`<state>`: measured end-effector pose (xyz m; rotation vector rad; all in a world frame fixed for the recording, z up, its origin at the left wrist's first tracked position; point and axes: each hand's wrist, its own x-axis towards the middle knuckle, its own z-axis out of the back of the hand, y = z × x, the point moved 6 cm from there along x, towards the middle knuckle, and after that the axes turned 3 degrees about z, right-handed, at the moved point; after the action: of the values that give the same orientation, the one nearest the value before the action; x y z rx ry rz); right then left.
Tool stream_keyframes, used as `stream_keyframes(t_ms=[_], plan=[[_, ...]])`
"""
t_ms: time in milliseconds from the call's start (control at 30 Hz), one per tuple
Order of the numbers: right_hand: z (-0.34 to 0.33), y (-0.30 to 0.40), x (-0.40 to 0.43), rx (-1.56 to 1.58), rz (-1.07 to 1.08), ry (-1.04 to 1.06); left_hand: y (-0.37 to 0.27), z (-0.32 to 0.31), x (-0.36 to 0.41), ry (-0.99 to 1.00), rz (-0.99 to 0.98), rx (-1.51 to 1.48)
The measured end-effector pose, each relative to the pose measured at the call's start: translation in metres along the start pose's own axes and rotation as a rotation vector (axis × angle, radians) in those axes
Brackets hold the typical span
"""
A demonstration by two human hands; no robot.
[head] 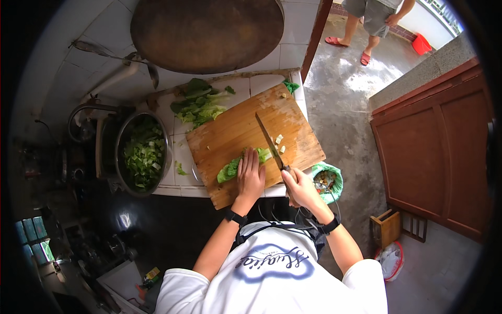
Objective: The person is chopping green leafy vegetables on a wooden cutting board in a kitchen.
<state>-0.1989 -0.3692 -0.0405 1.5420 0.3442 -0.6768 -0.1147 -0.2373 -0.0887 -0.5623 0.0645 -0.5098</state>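
Observation:
My left hand [250,176] presses a leafy green vegetable [228,171] flat against a wooden cutting board [231,133], its fingers laid across the leaves. In my right hand [302,187] is the handle of a kitchen knife [270,141]. The blade points away from me, beside the pale stem end of the vegetable. A few small cut stem pieces [279,139] lie to the right of the blade. Beyond the board's far left side, whole leaves [200,100] rest on the white tiled counter [178,147]. To the left stands a metal basin [168,165] holding chopped greens [143,153].
A bin with a green liner [339,176] containing scraps sits below the board's right corner. A large round dark pan [208,35] leans on the wall behind. Left of the basin is a curved faucet [78,112]. A person [368,19] stands beyond the doorway, near a red bucket [421,45].

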Motion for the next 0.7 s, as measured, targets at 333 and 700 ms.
stream_keyframes(t_ms=[333,700], plan=[[-0.015,-0.014,0.013,-0.147,-0.038,0.003,0.004,-0.012,-0.001,0.062,-0.08,0.149],[-0.002,0.008,0.04,-0.033,0.155,-0.064,-0.009,0.006,-0.004,0.074,-0.033,0.177]])
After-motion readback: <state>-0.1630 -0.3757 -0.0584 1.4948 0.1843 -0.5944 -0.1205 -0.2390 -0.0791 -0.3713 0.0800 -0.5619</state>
